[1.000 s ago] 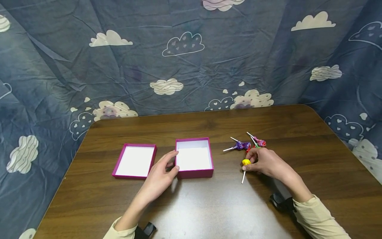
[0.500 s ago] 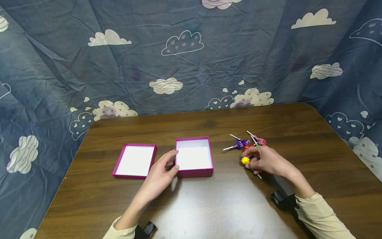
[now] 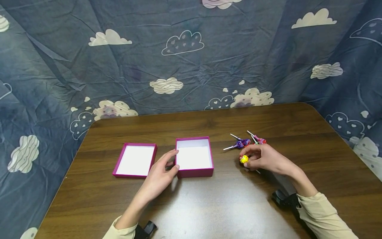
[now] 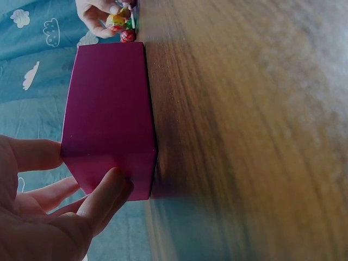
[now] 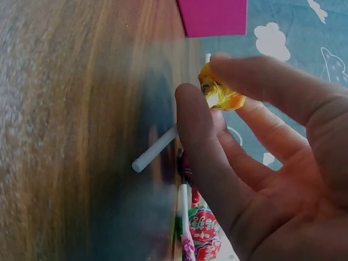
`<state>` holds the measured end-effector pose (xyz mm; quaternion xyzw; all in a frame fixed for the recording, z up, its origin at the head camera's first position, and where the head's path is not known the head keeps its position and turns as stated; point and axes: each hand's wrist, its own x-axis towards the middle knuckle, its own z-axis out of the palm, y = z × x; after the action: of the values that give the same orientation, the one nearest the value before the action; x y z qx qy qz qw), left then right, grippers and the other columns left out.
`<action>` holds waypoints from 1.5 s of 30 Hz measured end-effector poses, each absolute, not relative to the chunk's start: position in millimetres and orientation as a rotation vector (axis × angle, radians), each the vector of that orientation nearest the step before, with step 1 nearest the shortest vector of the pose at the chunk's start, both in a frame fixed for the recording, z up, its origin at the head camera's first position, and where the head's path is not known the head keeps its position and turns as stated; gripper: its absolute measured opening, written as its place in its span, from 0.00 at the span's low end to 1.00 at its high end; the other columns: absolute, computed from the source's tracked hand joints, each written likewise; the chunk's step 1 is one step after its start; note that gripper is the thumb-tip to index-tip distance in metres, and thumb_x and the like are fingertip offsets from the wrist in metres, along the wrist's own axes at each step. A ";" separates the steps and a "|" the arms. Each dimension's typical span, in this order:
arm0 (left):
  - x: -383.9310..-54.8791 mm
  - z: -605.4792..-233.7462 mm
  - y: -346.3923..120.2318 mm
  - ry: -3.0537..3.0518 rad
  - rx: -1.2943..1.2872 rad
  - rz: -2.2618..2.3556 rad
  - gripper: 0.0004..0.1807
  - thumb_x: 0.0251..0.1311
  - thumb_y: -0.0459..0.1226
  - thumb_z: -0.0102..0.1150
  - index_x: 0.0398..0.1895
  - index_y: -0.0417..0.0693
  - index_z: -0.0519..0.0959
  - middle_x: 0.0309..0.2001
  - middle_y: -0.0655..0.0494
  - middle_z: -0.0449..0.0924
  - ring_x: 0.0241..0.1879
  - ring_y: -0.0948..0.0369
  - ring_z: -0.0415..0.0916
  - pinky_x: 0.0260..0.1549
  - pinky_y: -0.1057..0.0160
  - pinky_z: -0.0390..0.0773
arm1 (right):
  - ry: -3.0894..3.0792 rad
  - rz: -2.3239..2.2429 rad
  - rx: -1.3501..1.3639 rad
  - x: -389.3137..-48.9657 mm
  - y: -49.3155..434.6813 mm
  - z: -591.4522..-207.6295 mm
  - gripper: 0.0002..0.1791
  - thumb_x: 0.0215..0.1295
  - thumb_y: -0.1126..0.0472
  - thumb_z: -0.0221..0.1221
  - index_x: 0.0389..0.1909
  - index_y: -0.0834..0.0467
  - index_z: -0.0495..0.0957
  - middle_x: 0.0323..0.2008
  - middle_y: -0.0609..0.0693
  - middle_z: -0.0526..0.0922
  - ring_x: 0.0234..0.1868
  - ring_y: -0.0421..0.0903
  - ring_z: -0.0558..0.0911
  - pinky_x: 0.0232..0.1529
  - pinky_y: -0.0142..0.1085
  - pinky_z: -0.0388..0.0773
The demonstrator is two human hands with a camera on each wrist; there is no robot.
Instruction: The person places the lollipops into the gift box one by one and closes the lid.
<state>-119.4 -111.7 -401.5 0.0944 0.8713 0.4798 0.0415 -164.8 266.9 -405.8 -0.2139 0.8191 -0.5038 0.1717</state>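
My right hand point(image 3: 270, 161) pinches a yellow-wrapped lollipop point(image 3: 244, 159) between thumb and fingers, low over the table to the right of the box. Its white stick point(image 5: 155, 149) slants out past the thumb in the right wrist view; in the head view the hand hides most of it. A magenta open box point(image 3: 195, 172) with a white inside stands in the middle, nothing in it. Against its left side rests my left hand point(image 3: 159, 176), thumb and forefinger touching the wall. Just behind the right hand lie purple lollipops point(image 3: 241, 143) and a pink one point(image 3: 261, 141).
The box's shallow lid point(image 3: 135, 161) lies white side up to the left, close to my left hand. A red-wrapped lollipop point(image 4: 128, 36) shows beyond the box in the left wrist view. A blue cloud-print cloth point(image 3: 191, 66) hangs behind the wooden table point(image 3: 209, 212).
In my right hand the yellow lollipop has turned, its stick swinging from pointing toward the front edge to pointing right beneath the hand. The left hand and box have stayed put.
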 end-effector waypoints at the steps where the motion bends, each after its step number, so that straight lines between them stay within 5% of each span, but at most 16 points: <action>1: -119.5 -401.5 -111.9 2.668 0.288 1.467 0.27 0.66 0.35 0.58 0.68 0.50 0.70 0.70 0.53 0.65 0.56 0.48 0.75 0.55 0.48 0.75 | 2.315 -1.446 -0.593 -165.2 266.1 -405.7 0.15 0.58 0.72 0.65 0.47 0.68 0.78 0.39 0.60 0.83 0.34 0.44 0.83 0.34 0.35 0.82; 22: -120.3 -401.1 -115.0 2.667 0.271 1.463 0.27 0.66 0.35 0.58 0.68 0.50 0.70 0.69 0.52 0.66 0.57 0.48 0.75 0.54 0.48 0.75 | 2.405 -1.553 -0.527 -159.9 237.3 -400.2 0.17 0.57 0.69 0.68 0.47 0.65 0.79 0.39 0.59 0.84 0.38 0.49 0.84 0.32 0.35 0.81; 45: -119.4 -402.9 -114.0 2.649 0.260 1.487 0.27 0.65 0.38 0.59 0.69 0.54 0.70 0.69 0.54 0.66 0.56 0.49 0.76 0.54 0.44 0.74 | 2.373 -1.756 -0.794 -155.4 176.3 -370.6 0.18 0.60 0.70 0.66 0.50 0.57 0.79 0.47 0.51 0.81 0.48 0.51 0.81 0.46 0.38 0.81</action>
<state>-119.4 -114.0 -402.9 0.0851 0.8679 0.4872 0.0464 -155.4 176.3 -370.6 -0.2594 0.7757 -0.5738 0.0424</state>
